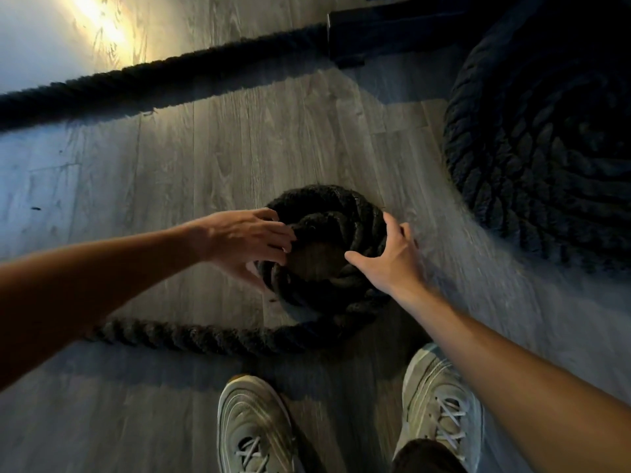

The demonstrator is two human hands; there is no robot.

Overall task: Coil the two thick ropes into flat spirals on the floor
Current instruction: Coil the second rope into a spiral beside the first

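A small, loose coil of thick dark rope (324, 254) lies on the floor in the middle, with a bare gap at its centre. Its tail (191, 336) runs left along the floor in front of my shoes. My left hand (246, 242) grips the coil's left side, fingers curled over the top and thumb on the outside. My right hand (386, 259) rests spread over the coil's right side, thumb towards the centre and fingers straight along the outer edge. A second rope (164, 73) stretches straight across the upper left. A large wound rope spiral (546, 155) sits at the right.
The floor is grey wood planks (170, 172). A dark block (358, 39) stands at the top where the straight rope ends. My two pale sneakers (252, 428) stand just behind the small coil. Bright light falls on the floor at the upper left.
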